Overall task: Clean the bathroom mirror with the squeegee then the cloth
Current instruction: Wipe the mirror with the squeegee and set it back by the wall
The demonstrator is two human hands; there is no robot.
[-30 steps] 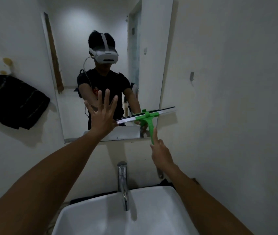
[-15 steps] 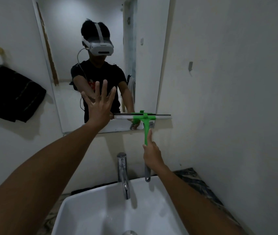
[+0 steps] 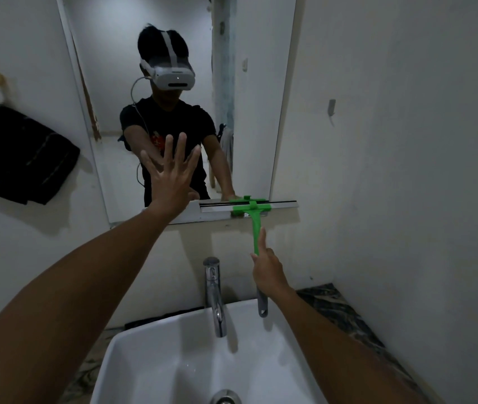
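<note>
A tall frameless mirror point(image 3: 255, 83) hangs on the white wall above the basin. My right hand point(image 3: 266, 266) grips the handle of a green squeegee point(image 3: 253, 220), index finger stretched along the shaft. Its blade lies level against the glass at the mirror's bottom right corner and juts past the right edge. My left hand point(image 3: 170, 173) rests flat on the lower middle of the mirror, fingers spread, holding nothing. A dark cloth point(image 3: 19, 156) hangs on the wall to the left of the mirror.
A white basin point(image 3: 132, 363) sits directly below with a chrome tap point(image 3: 214, 295) at its back. A dark marbled counter point(image 3: 345, 313) runs along the right wall. A small hook point(image 3: 331, 107) is fixed on the wall right of the mirror.
The squeegee has slid down the right side of the glass and levelled out at the bottom edge. My left hand has stayed flat on the mirror.
</note>
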